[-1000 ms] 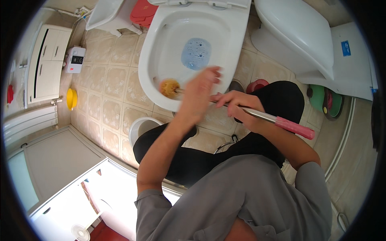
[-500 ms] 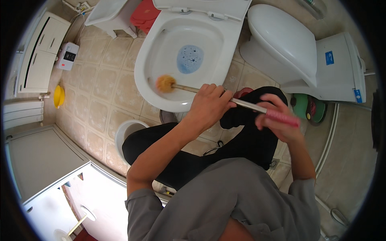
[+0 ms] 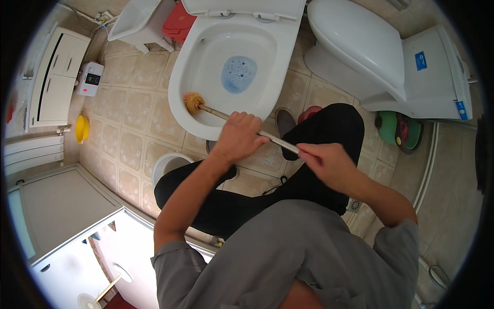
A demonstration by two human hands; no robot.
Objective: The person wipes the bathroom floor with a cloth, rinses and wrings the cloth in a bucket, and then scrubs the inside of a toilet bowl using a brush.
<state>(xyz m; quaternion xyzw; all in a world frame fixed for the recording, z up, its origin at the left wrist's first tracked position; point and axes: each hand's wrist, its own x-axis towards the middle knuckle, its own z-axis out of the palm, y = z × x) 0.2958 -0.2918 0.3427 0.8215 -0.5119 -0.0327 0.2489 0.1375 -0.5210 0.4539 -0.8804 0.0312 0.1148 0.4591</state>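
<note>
A toilet brush (image 3: pixel 279 142) with a yellowish, worn head and a long metal shaft slants across the front of an open toilet (image 3: pixel 177 64). The brush head touches the inner wall of the bowl at its front left. Bluish, foamy water (image 3: pixel 239 74) stands in the bottom of the bowl. My left hand (image 3: pixel 239 136) is wrapped around the shaft just above the rim. Farther up, at the handle end, my right hand (image 3: pixel 329 166) is closed on the brush and hides the pink grip.
A second toilet (image 3: pixel 355 46) with its lid down stands at the right, green and red slippers (image 3: pixel 389 129) beside it. A white bucket (image 3: pixel 160 166) is by my left knee. A red bin (image 3: pixel 177 23), white basin (image 3: pixel 136 20), yellow basin (image 3: pixel 82 129) and cabinet (image 3: pixel 56 77) are at the left.
My right hand has closed around the brush handle, where its fingers were loose and blurred. The brush head and my left hand have shifted left, and the view has moved slightly.
</note>
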